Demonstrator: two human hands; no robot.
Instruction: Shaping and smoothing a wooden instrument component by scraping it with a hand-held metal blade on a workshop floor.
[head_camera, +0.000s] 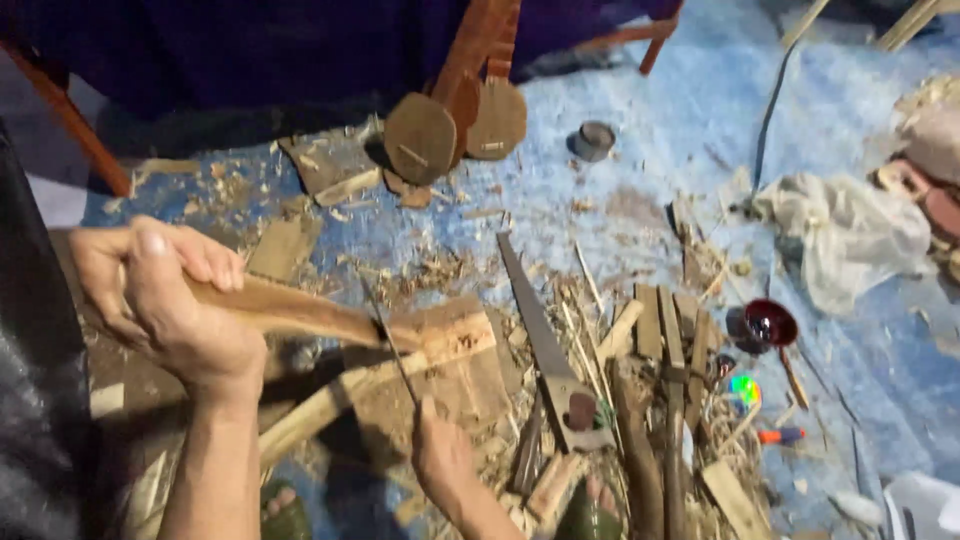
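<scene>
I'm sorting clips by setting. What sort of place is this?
Probably an informal woodcarving workshop set on the floor. Wood shavings litter a blue tarp, a handsaw lies among offcuts, and the left hand grips a wooden piece while the right hand works a thin blade on it.

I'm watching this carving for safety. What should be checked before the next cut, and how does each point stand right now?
1. Left hand grips the wooden piece firmly: ok.
2. Right hand holds the thin blade by its lower end: ok.
3. Blade tip meets the wooden piece: ok.
4. Left hand clear of the blade: ok, it grips the far end.
5. Wooden piece rests on the wooden block: cannot tell.
6. Handsaw lies clear of both hands: ok, though close to the right hand.
</scene>
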